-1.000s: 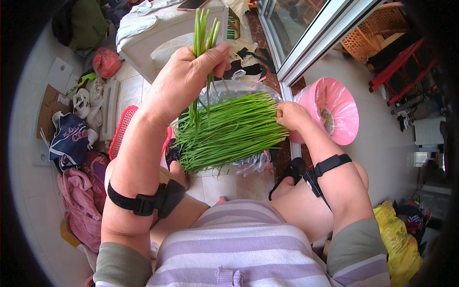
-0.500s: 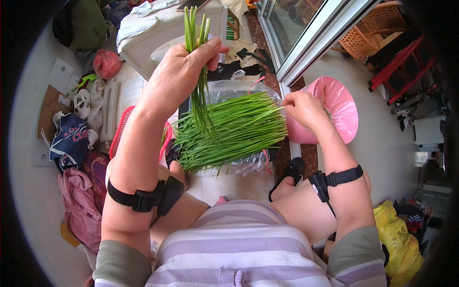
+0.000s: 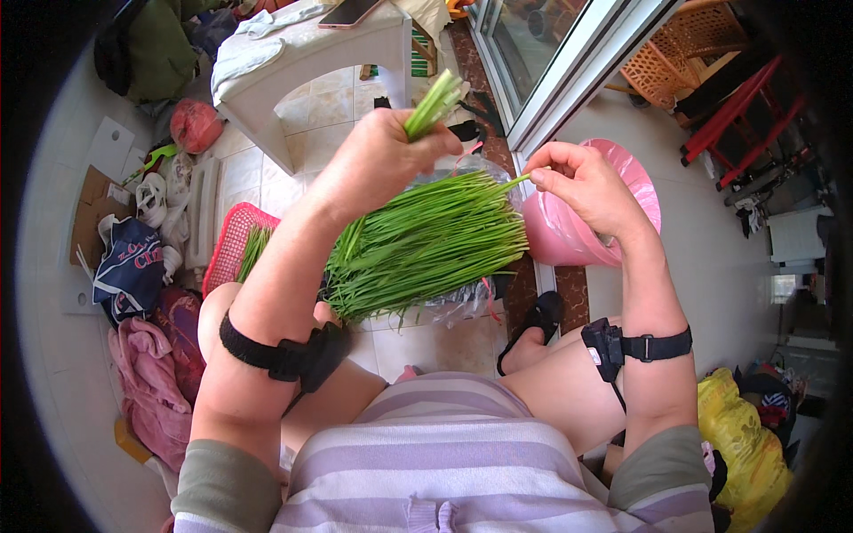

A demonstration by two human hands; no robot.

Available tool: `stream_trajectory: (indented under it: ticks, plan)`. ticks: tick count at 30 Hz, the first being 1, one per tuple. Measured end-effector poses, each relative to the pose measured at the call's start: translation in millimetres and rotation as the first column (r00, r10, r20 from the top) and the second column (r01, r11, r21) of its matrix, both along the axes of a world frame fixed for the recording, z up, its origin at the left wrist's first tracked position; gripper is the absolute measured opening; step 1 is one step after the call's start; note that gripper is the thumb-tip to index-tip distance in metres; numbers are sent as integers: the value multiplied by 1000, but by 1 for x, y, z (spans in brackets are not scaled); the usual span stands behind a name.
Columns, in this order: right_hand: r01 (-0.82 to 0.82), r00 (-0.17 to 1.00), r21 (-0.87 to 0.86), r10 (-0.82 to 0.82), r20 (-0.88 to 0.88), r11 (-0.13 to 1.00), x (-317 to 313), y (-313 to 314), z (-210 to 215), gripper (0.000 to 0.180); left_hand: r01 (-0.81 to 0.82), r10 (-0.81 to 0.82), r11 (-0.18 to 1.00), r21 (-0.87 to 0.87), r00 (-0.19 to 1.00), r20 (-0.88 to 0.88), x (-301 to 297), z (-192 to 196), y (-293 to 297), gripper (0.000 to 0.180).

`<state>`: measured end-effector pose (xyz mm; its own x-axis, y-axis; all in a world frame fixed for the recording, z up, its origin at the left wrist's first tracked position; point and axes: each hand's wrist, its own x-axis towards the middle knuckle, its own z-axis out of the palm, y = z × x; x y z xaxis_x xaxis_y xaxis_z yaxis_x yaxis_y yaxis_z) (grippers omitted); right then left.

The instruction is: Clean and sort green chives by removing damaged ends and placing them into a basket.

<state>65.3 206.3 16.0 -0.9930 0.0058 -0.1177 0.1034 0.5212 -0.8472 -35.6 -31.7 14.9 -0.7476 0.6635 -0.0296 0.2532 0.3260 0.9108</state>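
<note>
A thick pile of green garlic chives lies on clear plastic in front of me, pale cut ends to the right. Above its far side, my left hand is closed around a small bunch of chives, stalk ends tilted up and to the right. My right hand pinches the pale end of a stalk between thumb and fingertips at the pile's right edge. Just under and behind that hand stands a pink bin lined with a clear bag.
A red plastic basket with more chives sits left of the pile. Beyond it stands a white table with a phone on top. A sliding door frame runs behind the bin. Bags and cloths line the left wall.
My left hand has lowered and turned, tipping its bunch from upright toward the right. My right hand has risen slightly, and the stalk in its pinch now shows clearly.
</note>
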Motion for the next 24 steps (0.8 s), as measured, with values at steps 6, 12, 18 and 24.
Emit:
stream_trajectory:
  ticks: [6,12,18,24]
  plan:
    - [-8,997,-79,2,-75,997,-2,-6,13,15,136,-134,990,-35,989,57,13,-6,15,27]
    - [-44,990,-289,4,-139,956,-7,-19,10,20,192,-198,978,85,978,68,14,-6,22,30]
    - [14,999,-329,-25,-28,944,-6,-25,8,28,15,-49,991,130,964,260,17,7,20,26]
    - [-116,988,-369,143,48,922,2,-38,-6,22,-22,-21,987,156,963,270,12,2,19,27]
